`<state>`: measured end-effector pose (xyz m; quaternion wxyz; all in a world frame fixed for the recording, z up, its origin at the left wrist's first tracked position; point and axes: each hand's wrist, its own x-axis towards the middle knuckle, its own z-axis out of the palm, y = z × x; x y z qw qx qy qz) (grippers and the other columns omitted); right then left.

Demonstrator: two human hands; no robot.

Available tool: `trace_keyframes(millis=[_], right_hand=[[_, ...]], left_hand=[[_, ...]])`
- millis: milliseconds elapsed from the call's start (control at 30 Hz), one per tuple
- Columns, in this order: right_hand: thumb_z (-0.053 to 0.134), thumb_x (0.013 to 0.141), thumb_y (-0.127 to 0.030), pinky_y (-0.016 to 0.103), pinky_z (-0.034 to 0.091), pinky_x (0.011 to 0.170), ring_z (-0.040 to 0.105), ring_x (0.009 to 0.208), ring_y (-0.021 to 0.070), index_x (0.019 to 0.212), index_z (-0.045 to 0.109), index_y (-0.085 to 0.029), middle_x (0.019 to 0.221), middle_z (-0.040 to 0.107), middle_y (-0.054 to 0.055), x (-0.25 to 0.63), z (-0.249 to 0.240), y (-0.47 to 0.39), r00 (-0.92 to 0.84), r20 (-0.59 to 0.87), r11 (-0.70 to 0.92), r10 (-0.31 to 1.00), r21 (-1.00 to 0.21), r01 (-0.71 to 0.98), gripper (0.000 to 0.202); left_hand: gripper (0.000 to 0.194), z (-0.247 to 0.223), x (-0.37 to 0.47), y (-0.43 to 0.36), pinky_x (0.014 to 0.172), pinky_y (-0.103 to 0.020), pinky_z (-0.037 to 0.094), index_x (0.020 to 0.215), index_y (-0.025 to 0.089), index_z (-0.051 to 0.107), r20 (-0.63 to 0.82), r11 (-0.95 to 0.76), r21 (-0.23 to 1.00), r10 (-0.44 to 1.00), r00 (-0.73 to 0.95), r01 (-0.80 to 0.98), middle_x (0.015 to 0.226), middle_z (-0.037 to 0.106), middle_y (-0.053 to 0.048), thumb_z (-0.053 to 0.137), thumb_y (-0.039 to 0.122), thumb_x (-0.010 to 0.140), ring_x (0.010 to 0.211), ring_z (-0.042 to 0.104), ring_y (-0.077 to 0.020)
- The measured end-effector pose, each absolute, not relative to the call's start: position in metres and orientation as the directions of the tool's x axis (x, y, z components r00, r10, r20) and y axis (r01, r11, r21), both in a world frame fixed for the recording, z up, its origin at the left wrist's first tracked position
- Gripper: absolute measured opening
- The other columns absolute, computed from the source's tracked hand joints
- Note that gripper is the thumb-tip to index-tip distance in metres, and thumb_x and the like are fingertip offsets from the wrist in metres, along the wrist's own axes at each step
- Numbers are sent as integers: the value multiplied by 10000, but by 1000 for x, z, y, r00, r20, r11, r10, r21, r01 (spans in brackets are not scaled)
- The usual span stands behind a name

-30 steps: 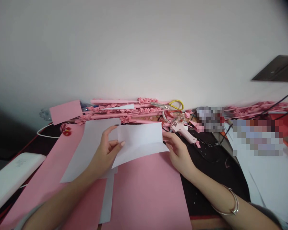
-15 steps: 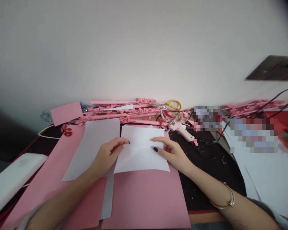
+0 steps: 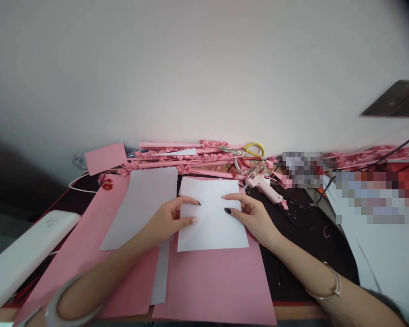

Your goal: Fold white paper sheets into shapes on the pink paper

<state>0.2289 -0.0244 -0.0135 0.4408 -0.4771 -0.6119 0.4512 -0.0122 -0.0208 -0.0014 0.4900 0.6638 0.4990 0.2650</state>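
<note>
A squarish sheet of white paper (image 3: 209, 236) lies over a larger pink sheet (image 3: 218, 286), between my two hands. At its left edge my left hand (image 3: 172, 218) has the index finger and thumb on top of the paper, with the other fingers curled at or under the edge. My right hand (image 3: 254, 215) grips the right edge in much the same way, its dark-nailed thumb on the paper. How far the fingers reach beneath is hidden. Another white sheet (image 3: 141, 209) lies to the left on a second pink sheet (image 3: 78, 254).
Pink paper-flower stems (image 3: 177, 154) line the wall, with yellow-handled scissors (image 3: 254, 149) on them. A pink glue gun (image 3: 266, 186) rests on the black mat (image 3: 293, 254). At left is a white, box-like device (image 3: 30, 254); at right, white paper (image 3: 395, 259) and black cables.
My left hand has slid rightward, farther over the small white sheet. The sheet's lower left corner has shifted right and its lower edge looks straighter. The whole view has shifted slightly.
</note>
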Motion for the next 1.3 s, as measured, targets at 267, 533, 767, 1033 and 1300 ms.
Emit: trace_keyframes(millis=[267,533,767,1033,1300], right_hand=[[665,708,-213,344,487,830,564,1019,214,1035,633,-239,1111,619,37,227,-11,-25,-286,62,104,956,-986,132,329],[706,666,-225,287,518,715,609,894,185,994,653,-241,1042,647,31,228,-13,-26,-233,21,43,972,-995,93,333],[709,663,-227,281,521,684,616,860,184,993,656,-240,1064,637,41,230,-12,-24,-237,34,56,971,-994,88,334],[732,631,-204,266,510,644,598,811,173,1072,604,-258,996,633,33,229,-7,-28,-247,72,102,966,-988,113,462],[713,643,-187,309,516,681,628,831,206,961,681,-231,1007,682,42,229,0,-30,-146,117,150,982,-958,243,323]], left_hand=[[355,0,-11,-21,432,-206,216,1006,243,611,-105,-33,913,945,310,407,527,318,67,650,397,688,463,268,-94],[416,-5,-12,-20,432,-198,298,1037,217,621,-133,29,938,950,283,346,563,498,44,688,379,660,477,399,-92],[412,-2,-11,-23,570,-240,462,1049,190,640,-147,86,971,950,275,224,903,680,-46,707,328,666,664,586,-159],[360,-9,-14,-26,659,-276,515,1009,207,672,-58,9,961,983,172,276,973,691,-51,707,323,670,768,639,-205],[312,-7,-13,-29,647,-312,526,1007,208,683,7,-59,921,991,137,385,910,711,-44,658,329,721,745,646,-233]])
